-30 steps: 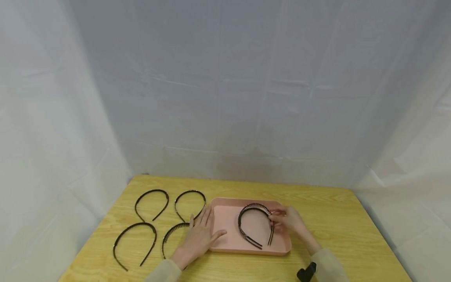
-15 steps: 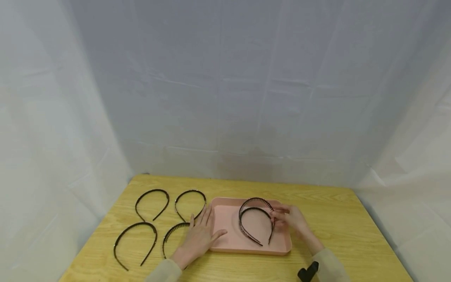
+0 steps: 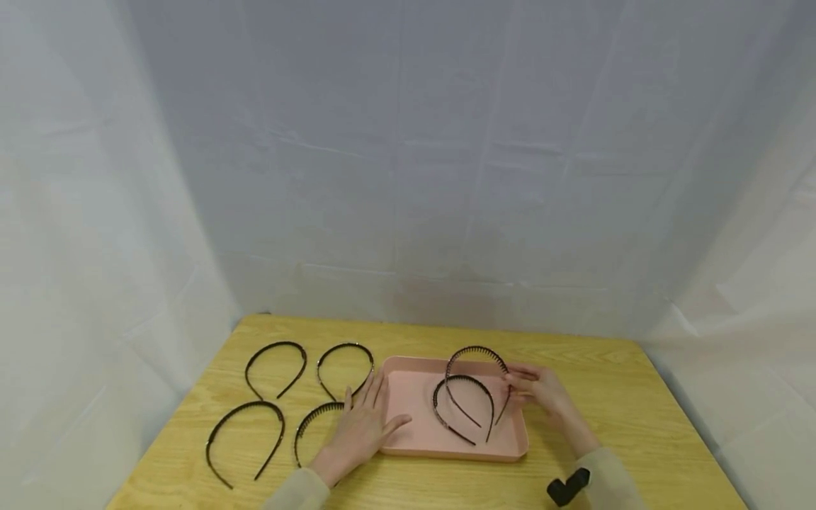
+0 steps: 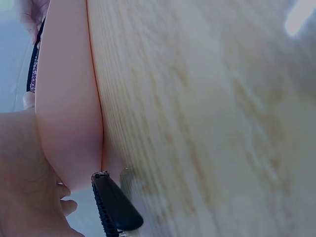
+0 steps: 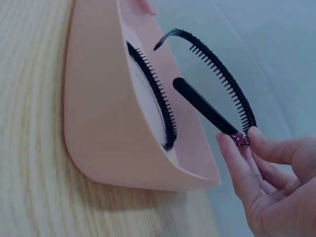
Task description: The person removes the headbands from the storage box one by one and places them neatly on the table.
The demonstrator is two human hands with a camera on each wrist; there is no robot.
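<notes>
A pink tray (image 3: 408, 404) lies mid-table. My right hand (image 3: 512, 387) pinches a black toothed headband (image 3: 478, 348) by one side and holds it tilted up over the tray's far right part. In the right wrist view my fingertips (image 5: 256, 134) clasp its band near a sparkly patch, teeth (image 5: 222, 74) showing. A second toothed headband (image 3: 463, 378) lies flat in the tray (image 5: 98, 123). My left hand (image 3: 366, 418) rests flat, fingers straight, against the tray's left rim and partly covers another toothed headband (image 3: 310, 419), whose end (image 4: 114, 205) shows by the tray (image 4: 64, 98).
Three more black headbands lie on the wooden table (image 3: 605, 397): two at the back left (image 3: 275, 345) (image 3: 345, 346), one at the front left (image 3: 245, 406). White cloth walls close in the back and sides. A black wrist mount (image 3: 569, 486) sits on my right sleeve.
My right hand has raised the toothed headband off the other one in the tray and carried it up and to the right. My left hand has stayed put.
</notes>
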